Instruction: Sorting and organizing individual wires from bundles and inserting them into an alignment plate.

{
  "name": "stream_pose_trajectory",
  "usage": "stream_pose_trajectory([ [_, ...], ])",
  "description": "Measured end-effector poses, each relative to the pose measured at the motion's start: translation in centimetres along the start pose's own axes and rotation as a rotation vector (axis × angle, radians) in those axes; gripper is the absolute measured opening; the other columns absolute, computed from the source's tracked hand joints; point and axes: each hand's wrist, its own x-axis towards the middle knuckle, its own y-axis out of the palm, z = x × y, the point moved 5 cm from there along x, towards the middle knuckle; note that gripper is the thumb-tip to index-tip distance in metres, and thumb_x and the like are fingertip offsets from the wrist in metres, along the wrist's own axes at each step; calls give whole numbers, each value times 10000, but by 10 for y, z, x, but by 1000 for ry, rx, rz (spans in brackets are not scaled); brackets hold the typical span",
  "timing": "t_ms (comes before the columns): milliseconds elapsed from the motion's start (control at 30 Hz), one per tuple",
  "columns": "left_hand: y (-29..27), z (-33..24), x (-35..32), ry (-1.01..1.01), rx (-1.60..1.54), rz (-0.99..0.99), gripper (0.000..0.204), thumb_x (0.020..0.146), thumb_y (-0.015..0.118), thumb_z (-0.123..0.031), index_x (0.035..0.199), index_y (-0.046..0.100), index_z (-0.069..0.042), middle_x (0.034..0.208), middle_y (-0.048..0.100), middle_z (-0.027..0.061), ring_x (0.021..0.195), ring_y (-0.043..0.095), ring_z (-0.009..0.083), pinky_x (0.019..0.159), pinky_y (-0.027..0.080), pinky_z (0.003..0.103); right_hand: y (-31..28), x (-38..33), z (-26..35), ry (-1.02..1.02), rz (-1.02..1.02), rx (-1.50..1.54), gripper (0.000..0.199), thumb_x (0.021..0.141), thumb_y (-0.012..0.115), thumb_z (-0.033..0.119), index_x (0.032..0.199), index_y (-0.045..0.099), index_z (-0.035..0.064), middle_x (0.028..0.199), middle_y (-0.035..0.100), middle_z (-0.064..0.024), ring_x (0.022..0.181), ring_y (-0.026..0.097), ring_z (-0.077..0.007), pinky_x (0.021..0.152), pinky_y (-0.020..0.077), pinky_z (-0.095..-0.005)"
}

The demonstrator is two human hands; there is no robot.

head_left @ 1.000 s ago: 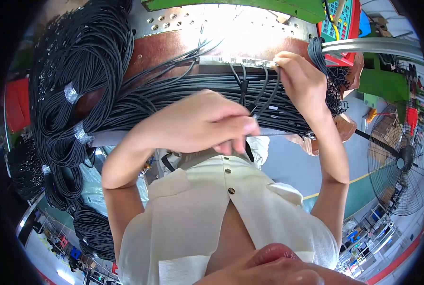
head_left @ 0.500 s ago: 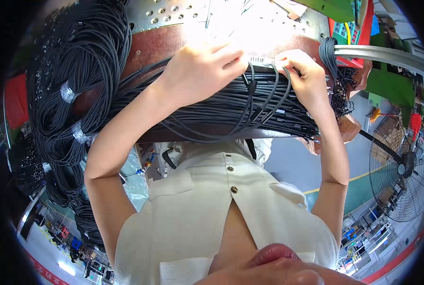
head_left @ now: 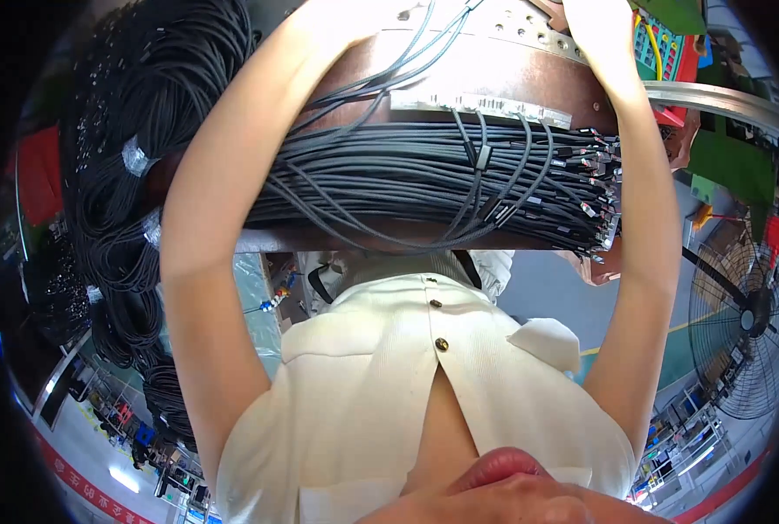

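Observation:
Both my arms reach to the far side of the bench. My left hand [head_left: 359, 19] is at the upper edge, over the perforated metal plate, washed out by glare. Just right of it, several thin dark cables [head_left: 424, 54] run up out of view; I cannot tell whether it holds them. My right hand [head_left: 597, 24] is at the top right beside the plate, with its fingers cut off or lost in brightness. Between my forearms lies a pale slotted strip [head_left: 494, 107], with several looped cable ends set along it. Nearer me, a thick bundle of black cables [head_left: 389, 175] spreads across the bench.
Tied coils of black cable [head_left: 136, 210] hang at the left. The perforated metal plate [head_left: 516, 22] lies at the far side. A red and green box [head_left: 665, 52] and a curved metal rail [head_left: 713, 98] are at the right. A floor fan [head_left: 746, 319] stands beyond my right arm.
Both hands have left the slotted strip and moved away from me to the top edge. The strip now lies uncovered, with cable ends along it.

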Motion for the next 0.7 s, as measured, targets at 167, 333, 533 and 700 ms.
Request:
stream_pose_trajectory([
  [167,36,8,8,-435,-492,33,259,985,380,-141,1066,580,3,914,607,97,773,578,150,646,506,255,6,91,-92,-132,-314,-560,287,932,514,223,1066,608,-14,1026,632,-158,894,603,-259,786,486,-382],
  [333,37,20,-4,-363,-996,15,298,1000,345,-160,1137,555,1,924,609,109,804,579,144,674,509,246,11,128,-103,-378,-634,-772,328,905,546,288,1069,602,9,1060,619,-195,917,604,-281,847,460,-395],
  [533,31,-47,-35,-547,-1928,349,288,971,431,-156,1142,560,36,997,651,153,791,660,226,700,565,313,7,29,25,-319,-294,-249,222,891,580,221,955,659,24,865,665,-110,770,630,-212,699,489,-330],
  [700,36,-58,-86,-966,-1201,4,243,989,405,-258,825,465,-89,516,312,-78,389,260,41,374,257,196,50,4,52,-264,-109,-262,218,907,564,226,961,676,48,864,680,-71,767,635,-161,753,503,-320],
])
